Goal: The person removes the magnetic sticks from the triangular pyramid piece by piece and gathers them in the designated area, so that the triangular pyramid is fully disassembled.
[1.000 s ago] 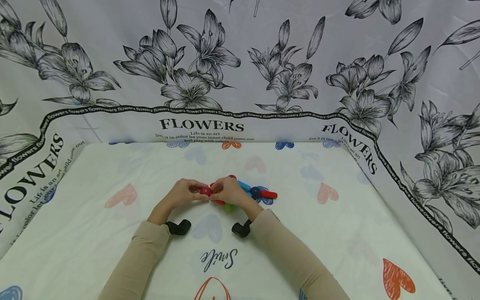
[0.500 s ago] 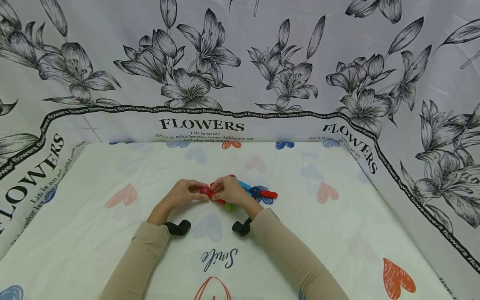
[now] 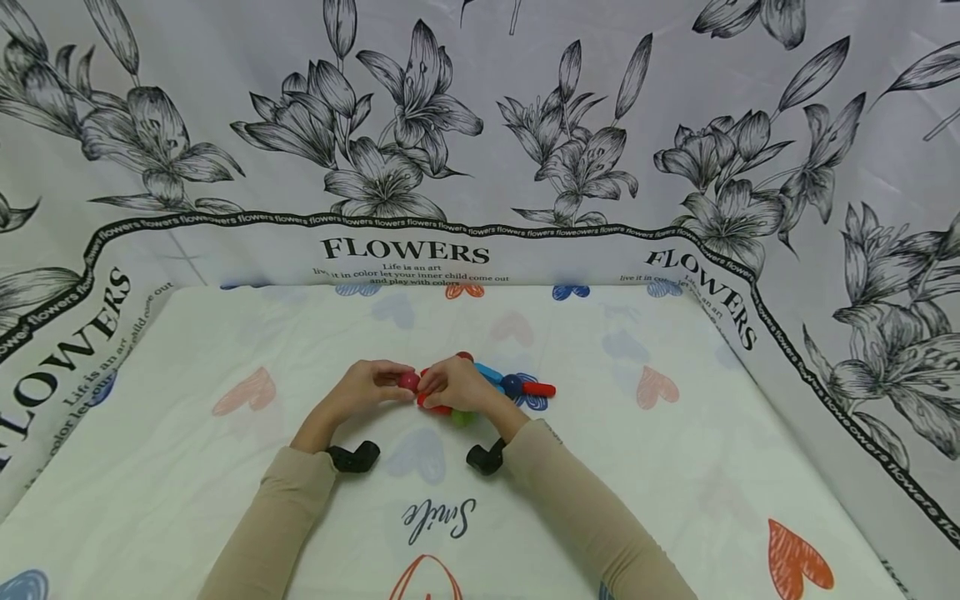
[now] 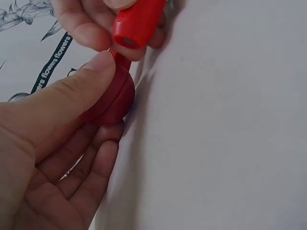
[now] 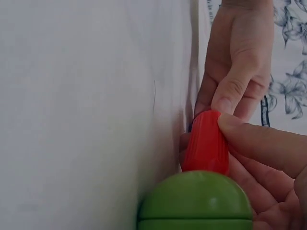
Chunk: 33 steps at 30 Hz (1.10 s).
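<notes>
The dark red ball sits between the two hands, over the middle of the heart-print tablecloth, pinched between the thumb and fingers of the left hand. It lies slightly farther left than a second ago. The right hand pinches a ribbed red rod, its thumb now a little lower in the head view. The green ball is at the rod's near end. Beyond the right wrist, the light blue rod and dark blue ball stay put.
</notes>
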### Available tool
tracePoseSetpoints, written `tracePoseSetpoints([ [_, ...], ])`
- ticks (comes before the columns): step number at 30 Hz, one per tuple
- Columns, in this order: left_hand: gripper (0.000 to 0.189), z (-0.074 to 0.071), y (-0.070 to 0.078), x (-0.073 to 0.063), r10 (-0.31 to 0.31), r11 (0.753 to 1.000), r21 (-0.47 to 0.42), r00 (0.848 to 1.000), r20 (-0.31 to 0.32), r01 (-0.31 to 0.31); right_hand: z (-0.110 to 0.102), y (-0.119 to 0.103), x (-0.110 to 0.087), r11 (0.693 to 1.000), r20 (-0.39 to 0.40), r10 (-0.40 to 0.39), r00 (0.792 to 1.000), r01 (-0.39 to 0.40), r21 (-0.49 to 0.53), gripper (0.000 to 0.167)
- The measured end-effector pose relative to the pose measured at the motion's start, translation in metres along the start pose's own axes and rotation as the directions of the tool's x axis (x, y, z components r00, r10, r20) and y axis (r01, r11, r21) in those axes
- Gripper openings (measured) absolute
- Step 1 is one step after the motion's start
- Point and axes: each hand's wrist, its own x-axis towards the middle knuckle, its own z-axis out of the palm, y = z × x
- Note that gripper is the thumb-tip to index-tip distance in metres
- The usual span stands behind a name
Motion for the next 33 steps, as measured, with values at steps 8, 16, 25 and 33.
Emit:
tracePoseSetpoints([
  [8,0.048,-0.010,0.008,0.008,-0.066,0.997,-0.040,0.997,-0.041,0.065,0.000,0.001,0.001,1.000,0.018,0.019,1.000,-0.019,0.004,0.016],
  [16,0.047,-0.013,0.005,0.028,-0.077,0.996,-0.046,0.989,-0.128,0.072,-0.001,-0.001,0.001,0.999,0.021,0.033,0.999,-0.033,0.005,0.017],
  [25,0.049,-0.011,0.005,0.045,-0.118,0.992,-0.066,0.977,-0.180,0.107,0.000,0.001,-0.001,1.000,0.022,-0.014,1.000,0.014,0.005,0.018],
  [33,0.050,-0.008,0.003,0.060,-0.153,0.988,-0.057,0.969,-0.192,0.145,-0.001,0.003,-0.004,0.998,0.012,-0.042,0.999,0.042,0.043,0.017],
])
